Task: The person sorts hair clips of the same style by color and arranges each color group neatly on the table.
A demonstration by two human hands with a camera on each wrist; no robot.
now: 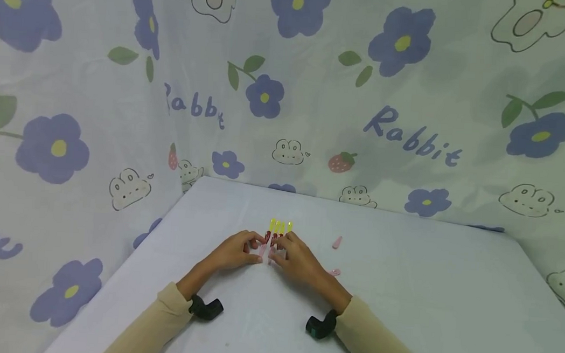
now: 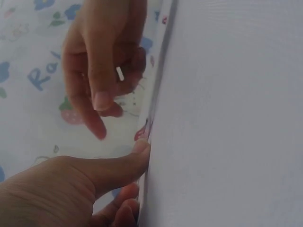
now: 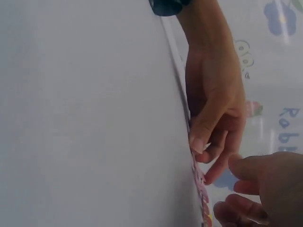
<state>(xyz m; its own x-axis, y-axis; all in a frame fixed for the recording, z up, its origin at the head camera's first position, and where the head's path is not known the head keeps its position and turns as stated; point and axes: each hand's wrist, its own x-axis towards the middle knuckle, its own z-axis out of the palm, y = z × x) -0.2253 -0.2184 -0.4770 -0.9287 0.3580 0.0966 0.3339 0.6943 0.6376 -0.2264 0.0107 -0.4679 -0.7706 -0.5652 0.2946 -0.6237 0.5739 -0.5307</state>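
Small hair clips lie in rows on the white table: yellow clips [image 1: 277, 226] farthest back, dark red clips [image 1: 274, 240] nearer. My left hand [image 1: 236, 251] has thumb and forefinger at the two ends of a pink hair clip [image 1: 262, 250], seemingly pinching it. In the left wrist view the left thumb [image 2: 141, 147] is low at the table surface. My right hand [image 1: 297, 258] hovers over the right side of the rows, fingers bent and apart, with another pink clip [image 1: 271, 252] beneath; in the right wrist view nothing shows between the right hand's [image 3: 279, 189] thumb and fingers.
Two loose pink clips lie right of the right hand, one farther back [image 1: 338, 242] and one by the wrist [image 1: 335, 272]. A patterned cloth [image 1: 315, 119] with flowers and rabbits hangs behind the table [image 1: 426, 293]. Black devices sit on both wrists.
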